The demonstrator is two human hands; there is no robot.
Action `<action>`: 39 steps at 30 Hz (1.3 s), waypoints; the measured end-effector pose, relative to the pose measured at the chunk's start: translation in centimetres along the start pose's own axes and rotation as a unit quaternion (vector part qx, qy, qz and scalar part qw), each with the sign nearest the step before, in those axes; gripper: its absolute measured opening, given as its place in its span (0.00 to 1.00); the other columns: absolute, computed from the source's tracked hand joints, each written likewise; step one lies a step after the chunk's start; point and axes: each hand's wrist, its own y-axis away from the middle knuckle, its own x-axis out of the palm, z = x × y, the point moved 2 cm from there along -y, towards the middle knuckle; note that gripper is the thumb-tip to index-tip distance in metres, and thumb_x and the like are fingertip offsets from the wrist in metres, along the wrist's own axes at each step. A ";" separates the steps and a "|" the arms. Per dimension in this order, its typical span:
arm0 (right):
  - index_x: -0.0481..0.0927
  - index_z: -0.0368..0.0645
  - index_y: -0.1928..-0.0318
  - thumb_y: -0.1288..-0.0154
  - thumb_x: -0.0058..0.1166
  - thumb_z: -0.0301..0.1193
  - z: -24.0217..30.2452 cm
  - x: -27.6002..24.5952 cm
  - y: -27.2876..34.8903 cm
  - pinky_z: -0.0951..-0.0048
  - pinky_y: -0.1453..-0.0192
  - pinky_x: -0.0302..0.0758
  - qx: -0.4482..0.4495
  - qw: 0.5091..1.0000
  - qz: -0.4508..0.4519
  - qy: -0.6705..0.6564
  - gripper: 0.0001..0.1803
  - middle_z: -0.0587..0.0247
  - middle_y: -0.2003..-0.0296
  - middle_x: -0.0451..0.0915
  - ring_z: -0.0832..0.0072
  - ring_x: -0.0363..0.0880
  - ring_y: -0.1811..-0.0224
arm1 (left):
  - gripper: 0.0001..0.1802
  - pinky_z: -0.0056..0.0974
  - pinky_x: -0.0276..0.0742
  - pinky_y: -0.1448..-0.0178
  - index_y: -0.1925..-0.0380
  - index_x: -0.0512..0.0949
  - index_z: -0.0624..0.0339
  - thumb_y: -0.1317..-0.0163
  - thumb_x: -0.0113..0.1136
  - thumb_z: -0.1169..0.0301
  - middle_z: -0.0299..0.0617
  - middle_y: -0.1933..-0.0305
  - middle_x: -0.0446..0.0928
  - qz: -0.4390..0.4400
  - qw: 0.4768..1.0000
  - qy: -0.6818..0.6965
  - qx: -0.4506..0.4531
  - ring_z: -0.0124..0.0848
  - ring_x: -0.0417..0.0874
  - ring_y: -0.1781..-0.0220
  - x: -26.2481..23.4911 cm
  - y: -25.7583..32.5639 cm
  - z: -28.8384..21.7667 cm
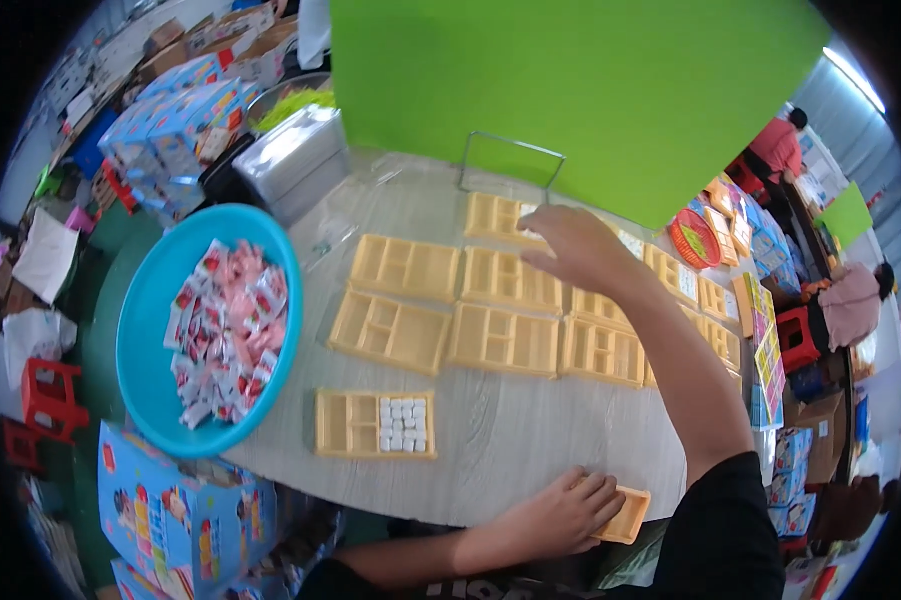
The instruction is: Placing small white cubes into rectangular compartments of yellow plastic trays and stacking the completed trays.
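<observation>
While my right hand [579, 243] stretches out over the far row of yellow compartment trays [501, 340], its grip is open, fingers spread flat just above a far tray [499, 216] and closed on nothing. My left hand [569, 512] lies palm down at the near edge of the bench [511, 440], fingers flat on a small orange tray [626, 515] that sticks out from under them to the right; pressing, not clasping. Well left of that hand sits a yellow tray with white cubes [376, 424] in its right compartment. Further left, a blue basin [151, 330] holds pink and white sachets [226, 330]. A green board [571, 90] stands behind the trays.
</observation>
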 end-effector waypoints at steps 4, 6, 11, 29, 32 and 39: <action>0.80 0.40 0.41 0.37 0.65 0.50 11.4 1.9 3.1 0.56 0.36 0.73 -0.153 0.982 0.057 -0.092 0.32 0.50 0.47 0.83 0.53 0.79 0.42 | 0.37 0.48 0.67 0.31 0.38 0.74 0.67 0.38 0.62 0.49 0.51 0.39 0.75 -0.010 1.000 0.019 -0.012 0.45 0.73 0.34 0.0 0.8 0.4; 0.78 0.39 0.40 0.40 0.67 0.51 17.1 1.9 5.5 0.57 0.36 0.72 -0.188 0.970 0.146 -0.046 0.35 0.51 0.46 0.81 0.55 0.79 0.43 | 0.38 0.49 0.67 0.30 0.37 0.74 0.68 0.40 0.63 0.50 0.51 0.37 0.74 -0.020 0.999 0.026 -0.007 0.46 0.72 0.33 0.8 0.8 0.1; 0.73 0.38 0.37 0.43 0.68 0.51 20.2 6.7 8.3 0.57 0.38 0.73 -0.213 0.975 -0.021 -0.059 0.40 0.51 0.44 0.78 0.55 0.78 0.44 | 0.39 0.55 0.63 0.26 0.36 0.72 0.68 0.40 0.64 0.52 0.55 0.33 0.71 0.003 0.989 0.139 -0.050 0.53 0.69 0.28 0.9 1.4 0.0; 0.71 0.37 0.35 0.39 0.67 0.44 12.4 0.3 0.9 0.55 0.33 0.72 -0.068 0.996 -0.042 -0.045 0.37 0.45 0.40 0.76 0.49 0.75 0.38 | 0.33 0.47 0.68 0.35 0.40 0.74 0.66 0.35 0.60 0.50 0.51 0.40 0.75 -0.026 0.999 -0.026 -0.013 0.44 0.74 0.37 0.6 1.5 0.1; 0.72 0.37 0.35 0.39 0.67 0.44 9.5 0.3 -4.0 0.55 0.32 0.72 -0.034 0.998 -0.049 -0.028 0.37 0.46 0.41 0.77 0.51 0.75 0.37 | 0.34 0.46 0.68 0.35 0.39 0.73 0.67 0.33 0.58 0.50 0.51 0.40 0.75 -0.083 0.994 -0.063 -0.017 0.44 0.74 0.36 0.8 1.4 0.0; 0.74 0.40 0.35 0.41 0.66 0.48 4.8 4.3 -11.9 0.53 0.33 0.73 -0.022 0.999 -0.015 -0.021 0.38 0.45 0.41 0.79 0.50 0.77 0.38 | 0.35 0.46 0.68 0.35 0.37 0.72 0.66 0.32 0.58 0.49 0.52 0.38 0.74 -0.034 0.999 -0.016 -0.017 0.44 0.72 0.33 1.2 1.1 0.2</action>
